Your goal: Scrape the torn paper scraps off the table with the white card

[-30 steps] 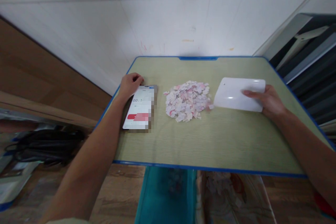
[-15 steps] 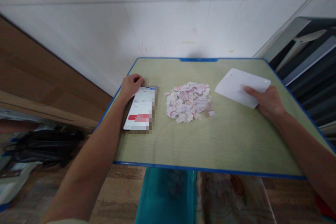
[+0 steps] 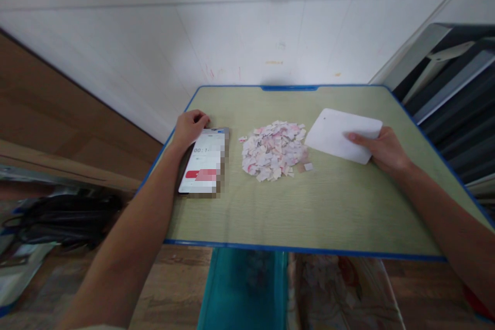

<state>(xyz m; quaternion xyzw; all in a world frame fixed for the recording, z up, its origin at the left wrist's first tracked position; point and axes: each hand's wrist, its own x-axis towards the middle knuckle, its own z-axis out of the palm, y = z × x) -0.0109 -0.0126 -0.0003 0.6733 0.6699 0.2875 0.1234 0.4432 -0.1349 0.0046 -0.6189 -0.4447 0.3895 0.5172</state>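
Note:
In my right hand is a flat white card with rounded corners and a small hole near one corner, my thumb lying across its face. The card's left edge is close beside a heap of small paper scraps, white with pinkish patches; I cannot tell if they touch. My left hand rests at the table's left side with its fingers curled in, by the upper left corner of a phone. The phone's screen shows a timer and a red button, with its right part pixelated.
The table has a wood-look top and a blue rim, its far side near a white wall. Below its front edge are a teal bin and a lined box holding scraps. Cardboard stands left, dark folded frames right.
My right hand has brought the white card left and slightly down, nearer the scrap heap. The left hand stays by the phone. The whole view has shifted slightly.

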